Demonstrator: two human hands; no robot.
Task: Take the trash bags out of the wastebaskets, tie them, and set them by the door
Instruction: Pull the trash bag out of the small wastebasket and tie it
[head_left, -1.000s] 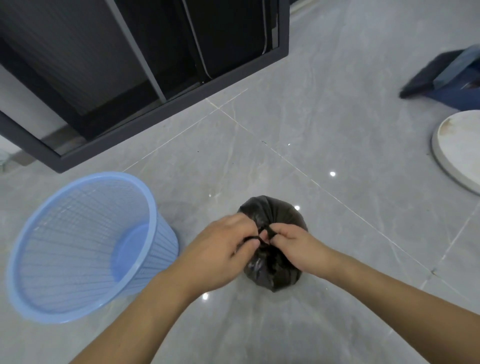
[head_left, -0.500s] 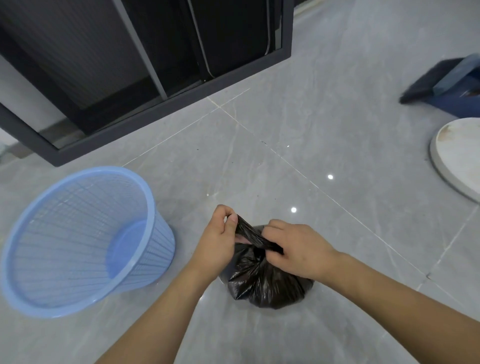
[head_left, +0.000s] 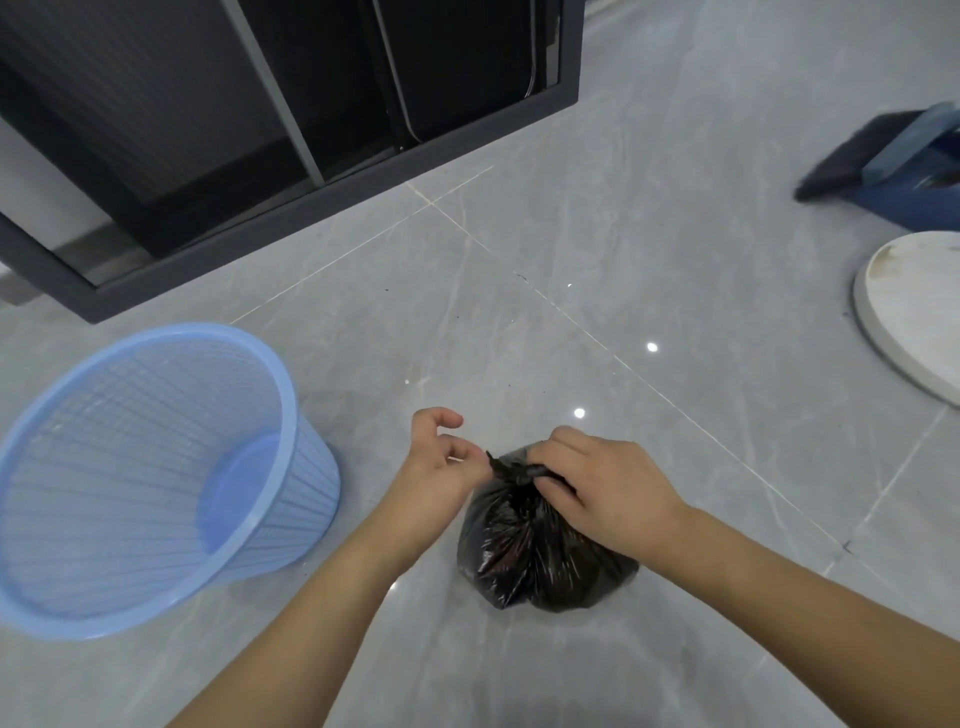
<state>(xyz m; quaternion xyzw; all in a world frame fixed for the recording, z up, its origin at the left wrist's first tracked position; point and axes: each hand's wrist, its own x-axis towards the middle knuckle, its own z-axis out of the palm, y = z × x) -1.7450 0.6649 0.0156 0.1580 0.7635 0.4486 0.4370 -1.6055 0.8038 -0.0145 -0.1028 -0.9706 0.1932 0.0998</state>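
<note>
A small black trash bag (head_left: 535, 556) sits on the grey tile floor, its top twisted into a short tail. My right hand (head_left: 608, 493) pinches the twisted neck from above. Just left of the tail's tip is my left hand (head_left: 441, 467), fingers loosely curled and thumb lifted away; the tip ends at its fingertips with no clear grip. The light blue mesh wastebasket (head_left: 156, 467) stands to the left with no liner in it.
A dark metal-framed cabinet (head_left: 311, 197) runs along the back left. A white round slab (head_left: 914, 322) lies on the floor at the right edge, with a blue and dark object (head_left: 893, 171) beyond it. Grey tile floor (head_left: 597, 234) stretches between them.
My left hand has let go of the bag's tail and its thumb has lifted. The right hand has moved onto the twisted neck. The tail now lies shorter and tighter.
</note>
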